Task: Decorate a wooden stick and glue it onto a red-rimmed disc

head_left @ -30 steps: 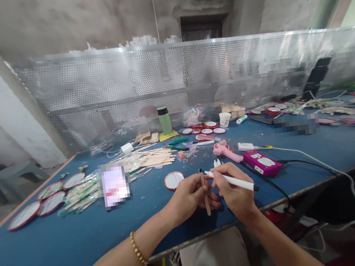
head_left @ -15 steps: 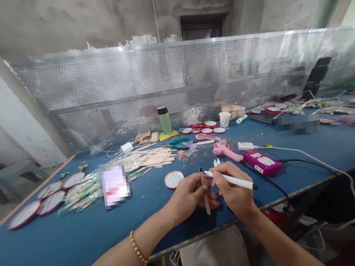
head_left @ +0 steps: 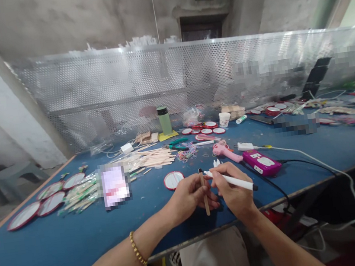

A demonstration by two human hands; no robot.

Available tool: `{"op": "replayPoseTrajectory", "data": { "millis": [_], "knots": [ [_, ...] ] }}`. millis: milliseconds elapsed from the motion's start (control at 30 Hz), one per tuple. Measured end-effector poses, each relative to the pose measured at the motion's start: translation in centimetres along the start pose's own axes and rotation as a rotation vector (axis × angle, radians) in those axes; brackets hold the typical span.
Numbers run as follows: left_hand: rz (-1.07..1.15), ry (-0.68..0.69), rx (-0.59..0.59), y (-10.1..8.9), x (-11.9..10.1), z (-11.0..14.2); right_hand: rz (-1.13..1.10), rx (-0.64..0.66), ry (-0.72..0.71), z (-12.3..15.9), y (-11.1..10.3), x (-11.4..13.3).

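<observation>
Between the fingers of my left hand [head_left: 187, 197] stands a flat wooden craft stick [head_left: 206, 205], nearly upright, with a black mark at its top end. My right hand [head_left: 237, 190] grips a white marker pen [head_left: 238, 181] like a writing tool. The pen's tip points left, close to the blackened end of the stick; whether they touch I cannot tell. Both hands are above the near edge of the blue table [head_left: 144, 224]. Just beyond my left hand lies a round white disc with a red rim [head_left: 173, 180].
Left are a phone [head_left: 115, 185], wrapped sticks [head_left: 83, 195] and red-rimmed discs [head_left: 24, 215]. Bare sticks [head_left: 157, 156], pliers [head_left: 179, 143], and coloured bands [head_left: 188, 152] lie ahead. A pink glue gun [head_left: 229, 151], purple device [head_left: 261, 162] and cables are right; a green bottle [head_left: 164, 121] stands behind.
</observation>
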State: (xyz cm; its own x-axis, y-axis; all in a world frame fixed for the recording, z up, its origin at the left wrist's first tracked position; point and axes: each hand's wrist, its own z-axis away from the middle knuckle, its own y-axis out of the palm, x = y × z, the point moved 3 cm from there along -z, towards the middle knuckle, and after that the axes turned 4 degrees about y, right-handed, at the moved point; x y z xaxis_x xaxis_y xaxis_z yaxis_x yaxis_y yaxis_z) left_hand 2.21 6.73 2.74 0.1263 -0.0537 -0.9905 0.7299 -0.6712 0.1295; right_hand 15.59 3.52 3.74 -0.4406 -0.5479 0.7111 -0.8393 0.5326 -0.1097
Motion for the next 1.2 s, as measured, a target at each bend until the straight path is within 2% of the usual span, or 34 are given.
{"op": "replayPoseTrajectory", "data": {
  "millis": [233,367,633,867,1100,1200],
  "knots": [
    [0.012,0.021,-0.002,0.0,-0.1,-0.1,-0.056,-0.008,0.012,0.3,-0.2,-0.2],
    [0.022,0.004,-0.011,-0.2,0.2,-0.3,-0.111,0.010,0.074,0.2,0.1,-0.7],
    [0.021,-0.077,-0.064,-1.0,0.7,-0.5,-0.252,0.002,0.184,-0.1,0.6,-1.7],
    [-0.002,-0.158,-0.050,-0.3,0.2,-0.1,-0.218,-0.030,0.207,-0.6,0.4,-1.0],
    [-0.088,-0.014,-0.273,0.8,0.3,2.7,-0.261,-0.090,0.207,-0.6,0.3,-0.8],
    [-0.050,0.097,-0.469,1.1,0.8,3.8,-0.267,-0.090,0.198,-0.4,0.3,-0.9]
  ]
}}
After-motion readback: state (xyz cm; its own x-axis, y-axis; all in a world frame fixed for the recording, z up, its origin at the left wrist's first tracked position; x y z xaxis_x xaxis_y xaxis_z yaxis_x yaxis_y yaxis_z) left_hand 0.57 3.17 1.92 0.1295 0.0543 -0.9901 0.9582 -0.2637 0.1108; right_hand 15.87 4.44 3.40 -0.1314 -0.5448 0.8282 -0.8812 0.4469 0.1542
